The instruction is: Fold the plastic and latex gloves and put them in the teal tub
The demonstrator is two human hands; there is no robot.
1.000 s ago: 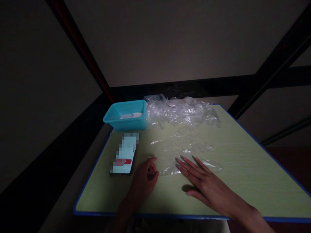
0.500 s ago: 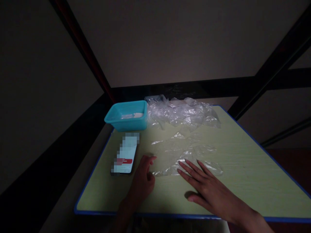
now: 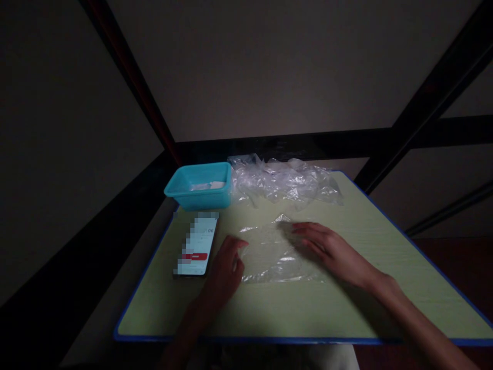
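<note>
A clear plastic bag lies flat and wrinkled on the table, between my hands. My left hand rests at the bag's left edge, its fingers curled with a gap between thumb and forefinger and nothing visible in them. Over the bag's right part is my right hand, slightly blurred, with fingers stretched toward the left and apart from the thumb. It holds nothing that I can see. Whether its fingertips touch the plastic cannot be made out.
A heap of crumpled clear plastic bags lies at the table's back. Left of it stands a turquoise basket with white items inside. A lit phone lies left of my left hand. The table has a blue edge.
My right hand has moved up and away from the bag's lower right part, turning to point left. My left hand has stayed nearly in place. The view has shifted slightly.
</note>
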